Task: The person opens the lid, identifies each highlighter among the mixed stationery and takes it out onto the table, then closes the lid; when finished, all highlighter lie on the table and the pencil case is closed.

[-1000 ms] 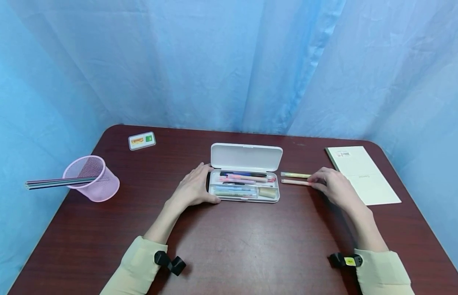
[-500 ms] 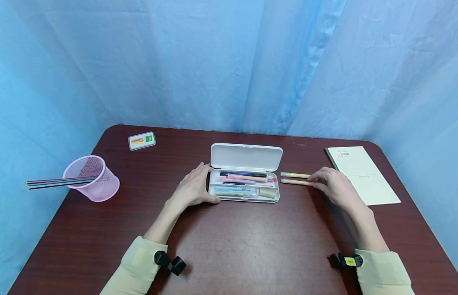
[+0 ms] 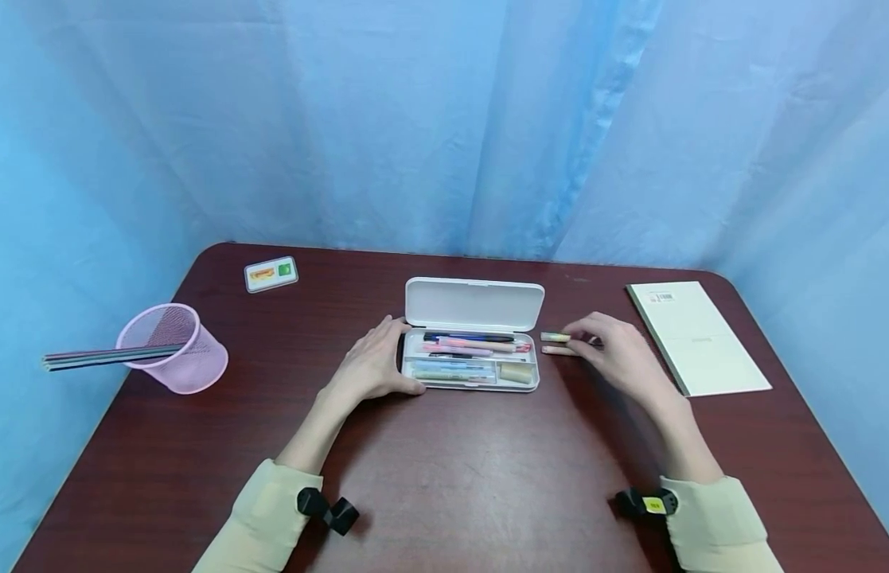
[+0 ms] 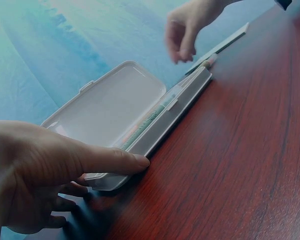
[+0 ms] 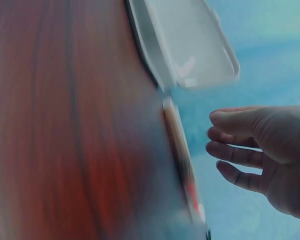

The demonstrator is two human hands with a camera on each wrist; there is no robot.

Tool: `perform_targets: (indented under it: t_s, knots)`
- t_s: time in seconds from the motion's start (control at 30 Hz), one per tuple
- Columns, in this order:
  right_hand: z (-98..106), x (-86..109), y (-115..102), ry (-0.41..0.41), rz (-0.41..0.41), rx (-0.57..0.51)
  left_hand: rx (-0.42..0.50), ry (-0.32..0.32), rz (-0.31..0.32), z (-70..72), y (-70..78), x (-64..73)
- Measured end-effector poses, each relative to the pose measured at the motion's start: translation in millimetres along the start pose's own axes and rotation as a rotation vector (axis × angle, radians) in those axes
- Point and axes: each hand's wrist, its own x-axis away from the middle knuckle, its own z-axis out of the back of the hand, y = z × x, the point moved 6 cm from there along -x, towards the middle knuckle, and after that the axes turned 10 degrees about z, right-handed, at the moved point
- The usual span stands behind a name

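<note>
A white pencil case (image 3: 475,305) lies with its lid raised, holding several pens and a tan block-like piece (image 3: 516,372) at its right end. My left hand (image 3: 372,362) holds the case's left end, its thumb (image 4: 117,161) along the front wall and a finger at the back corner. Right of the case, a yellow pen (image 3: 554,337) and a pale pink pen (image 3: 559,350) lie side by side on the table. Over their right parts hovers my right hand (image 3: 616,354), partly hiding them. Its loosely bent fingers (image 5: 235,152) have nothing between them and stand apart from the pens.
A pink mesh pen holder (image 3: 208,358) with several thin dark sticks (image 3: 115,356) leans out at the left. A small flat white case (image 3: 270,274) lies at the back left. A pale notebook (image 3: 702,338) lies right of my right hand. Blue curtains (image 3: 444,135) surround the table.
My right hand has let go of the two pens' right ends and moved left above them. The left hand stays on the pencil case. The head view has shifted slightly.
</note>
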Motion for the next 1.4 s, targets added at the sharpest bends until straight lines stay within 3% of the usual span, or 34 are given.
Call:
perform_targets:
  t_s: [0.2, 0.47, 0.87, 1.4]
  knots:
    - [-20.5, -25.9, -36.6, -0.028, 0.046, -0.085, 0.005, -0.007, 0.001, -1.7, -1.4, -1.1]
    - [-43.7, -45.7, -63.9, -0.099, 0.071, -0.082, 0.016, -0.004, 0.007, -1.9, -1.5, -1.5]
    - [-57.1, -49.2, -67.2, -0.149, 0.086, -0.030, 0.020, -0.012, 0.007, -2.4, -1.5, -1.3]
    - [-60.2, -48.5, -68.6, -0.131, 0.095, 0.006, 0.015, -0.013, 0.011, -2.6, -1.8, -1.1]
